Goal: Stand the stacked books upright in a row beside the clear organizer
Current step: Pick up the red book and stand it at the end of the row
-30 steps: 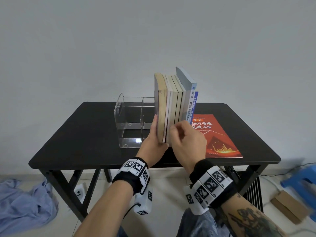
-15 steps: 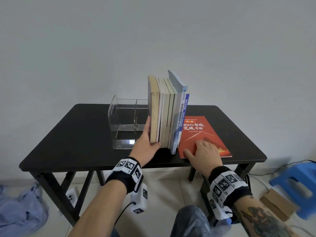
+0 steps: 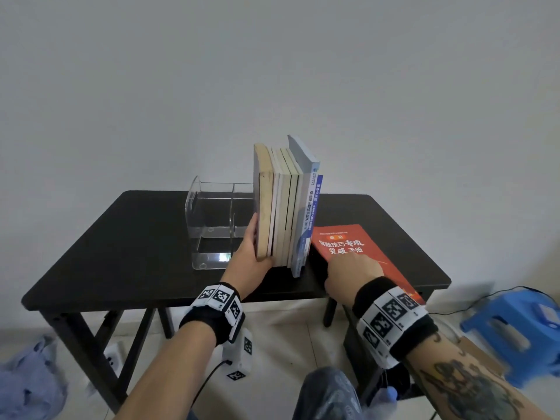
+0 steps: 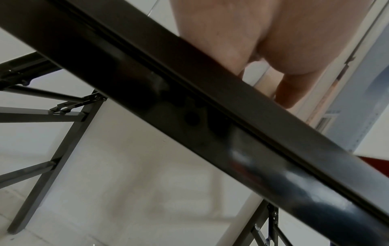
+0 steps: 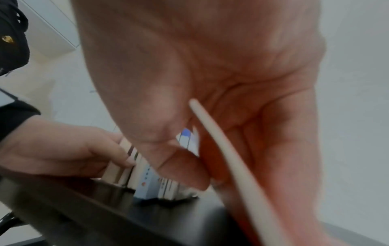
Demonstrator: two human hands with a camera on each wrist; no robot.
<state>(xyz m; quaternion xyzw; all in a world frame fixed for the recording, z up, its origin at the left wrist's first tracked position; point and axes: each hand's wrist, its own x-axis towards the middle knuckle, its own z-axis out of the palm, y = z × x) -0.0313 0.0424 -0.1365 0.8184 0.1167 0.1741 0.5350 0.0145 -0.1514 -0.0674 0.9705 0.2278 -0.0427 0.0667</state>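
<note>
Wrists enter from the lower edge of the head view. Right hand (image 3: 351, 275), lower centre-right, pinches the near corner of the flat red softcover book (image 3: 360, 253); the right wrist view shows thumb above and fingers (image 5: 273, 141) below its pale page edge, that corner raised off the black table (image 3: 121, 237). This book lies cover-up, long axis running away from the person, directly right of the upright row of books (image 3: 285, 207). Left hand (image 3: 251, 256), at frame centre, braces the row's left face with straight fingers, thumb on the near edges. Judgement: the right hand is nearer, so the book must pivot leftward onto its bottom edge against the blue-spined end book. Transparent acrylic divided organizer (image 3: 212, 225) stands beyond, touching the row's left side.
</note>
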